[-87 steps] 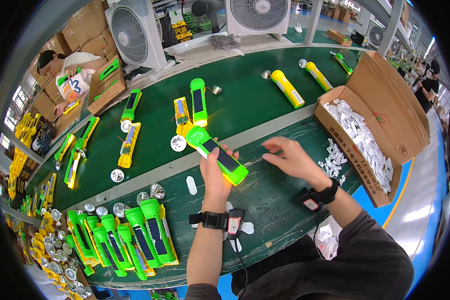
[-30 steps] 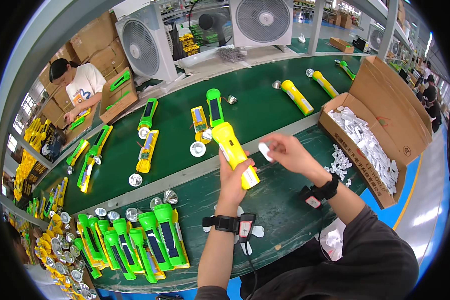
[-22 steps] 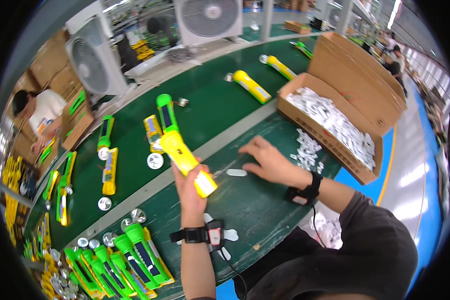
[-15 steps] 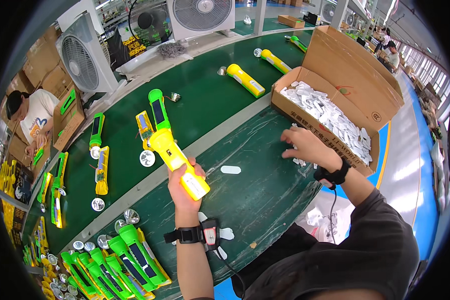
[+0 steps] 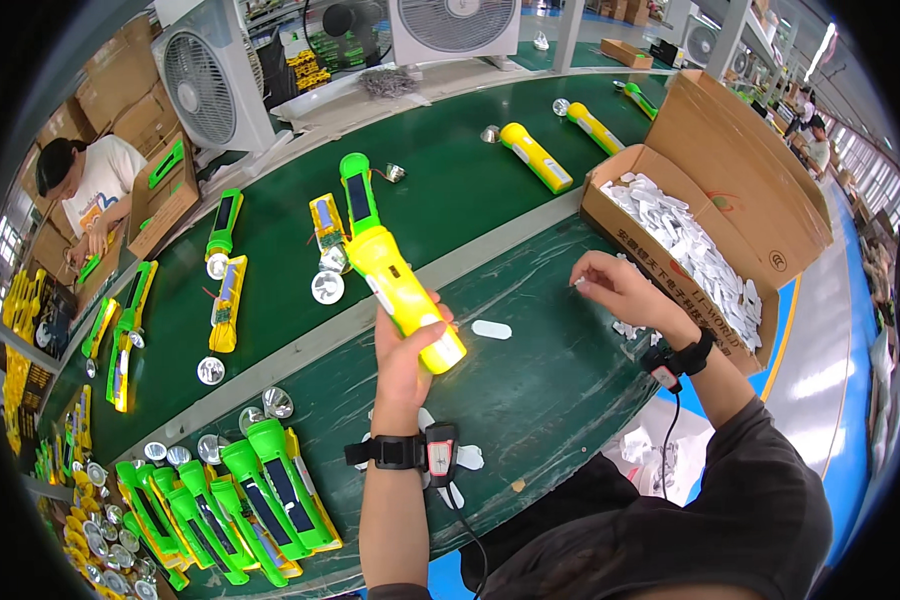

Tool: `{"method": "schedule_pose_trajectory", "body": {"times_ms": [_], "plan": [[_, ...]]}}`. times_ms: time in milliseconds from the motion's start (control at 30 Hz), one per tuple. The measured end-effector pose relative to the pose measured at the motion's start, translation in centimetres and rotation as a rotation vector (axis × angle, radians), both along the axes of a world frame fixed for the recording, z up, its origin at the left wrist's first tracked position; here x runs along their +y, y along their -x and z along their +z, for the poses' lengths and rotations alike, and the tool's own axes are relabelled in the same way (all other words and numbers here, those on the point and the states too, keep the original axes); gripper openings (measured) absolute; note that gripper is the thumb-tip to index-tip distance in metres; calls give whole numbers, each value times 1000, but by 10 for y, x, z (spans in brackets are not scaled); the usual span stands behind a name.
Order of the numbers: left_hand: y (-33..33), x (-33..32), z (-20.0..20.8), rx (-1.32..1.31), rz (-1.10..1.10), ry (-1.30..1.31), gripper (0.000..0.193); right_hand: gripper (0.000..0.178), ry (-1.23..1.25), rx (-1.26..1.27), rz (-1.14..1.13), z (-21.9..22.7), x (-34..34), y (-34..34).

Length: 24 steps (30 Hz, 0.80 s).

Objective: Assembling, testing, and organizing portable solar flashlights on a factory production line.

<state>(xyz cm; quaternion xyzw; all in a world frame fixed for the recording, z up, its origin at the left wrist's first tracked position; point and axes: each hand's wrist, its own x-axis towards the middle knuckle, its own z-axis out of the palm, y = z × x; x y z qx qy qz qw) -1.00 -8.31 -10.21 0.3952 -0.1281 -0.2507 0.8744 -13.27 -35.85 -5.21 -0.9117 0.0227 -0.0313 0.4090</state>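
Note:
A yellow flashlight body (image 5: pixel 395 285) is in my left hand (image 5: pixel 402 360), fingers and thumb wrapped round its lower part, wide head pointing up and left. My right hand (image 5: pixel 620 290) is closed in a pinch above the green work surface. A small whitish piece (image 5: pixel 578 284) shows at its fingertips; its kind is too small to tell. Below that hand lie small white pieces (image 5: pixel 625 330). Between the hands a flat white oval strip (image 5: pixel 491 329) rests on the surface. More white pieces (image 5: pixel 468 457) lie beside my left wrist, partly hidden by the strap and its small device.
A cardboard box (image 5: pixel 670 250) full of white strips stands at the right. Green and yellow flashlights (image 5: pixel 280 480) are lined up at the lower left. Across the metal rail (image 5: pixel 300 310), more flashlight parts lie on the green belt (image 5: pixel 280 200). A co-worker (image 5: pixel 95 190) sits at far left.
My right hand has lifted from the small white pieces, its spread fingers now pinched together. The yellow flashlight has rolled in my left hand, turning its white label out of sight. The view has shifted.

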Motion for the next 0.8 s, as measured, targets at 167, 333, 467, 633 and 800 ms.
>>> {"method": "schedule_pose_trajectory", "body": {"times_ms": [167, 333, 467, 633, 800], "plan": [[1, 2, -5, -81, -6, -44, 58, 3, -527, -56, -25, 4, 35, -37], [-3, 1, -5, 89, -129, 259, 47, 4, -647, -82, -7, 14, 70, -71], [-5, -1, -9, 105, -145, 222, 48, 6, -701, -71, 53, 10, 90, -88], [-5, -1, -6, 94, -185, 264, 47, 10, -955, -79, 66, 2, 114, -103], [-4, -5, -6, 119, -120, 220, 51, 14, -938, -37, 64, 6, 132, -105]]}}
